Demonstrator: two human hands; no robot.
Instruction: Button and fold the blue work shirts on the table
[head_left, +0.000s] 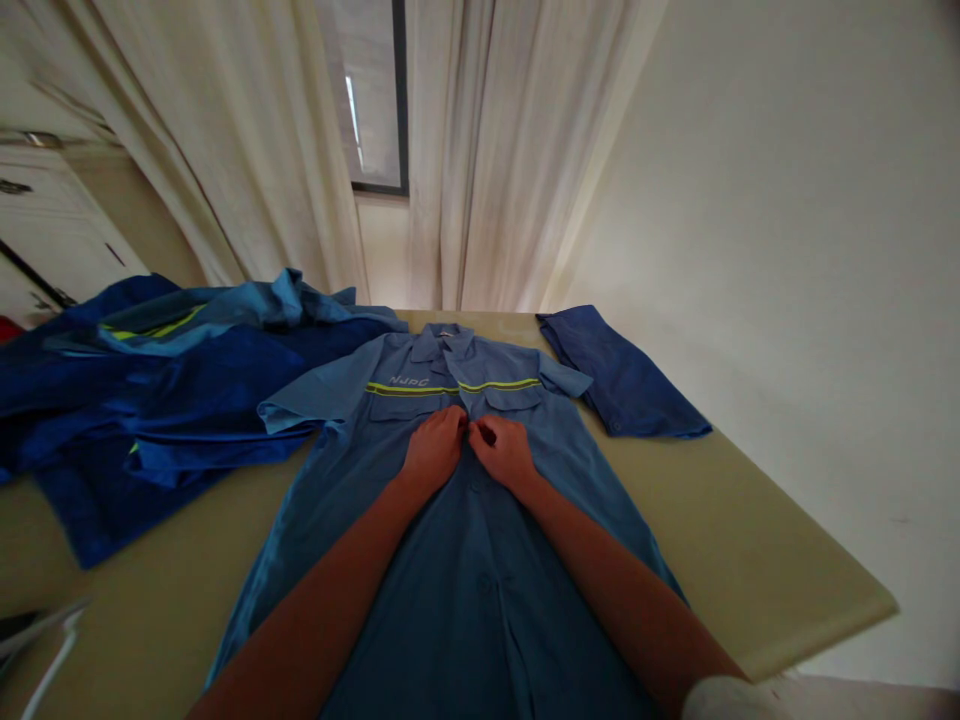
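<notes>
A blue short-sleeved work shirt lies face up and spread out, its collar at the far end. Yellow-and-dark stripes cross its chest, with lettering above the left one and a flapped pocket below each. My left hand and my right hand meet at the front placket just under the stripe. Both hands are closed, fingertips pinching the placket's edges close together. Any button between the fingers is hidden. Lower down, the placket shows buttons and parts slightly near the hem.
Rumpled blue garments are heaped on the left of the tan table. A folded dark blue garment lies at the far right, by the white wall. Beige curtains hang behind, and a white cable shows lower left.
</notes>
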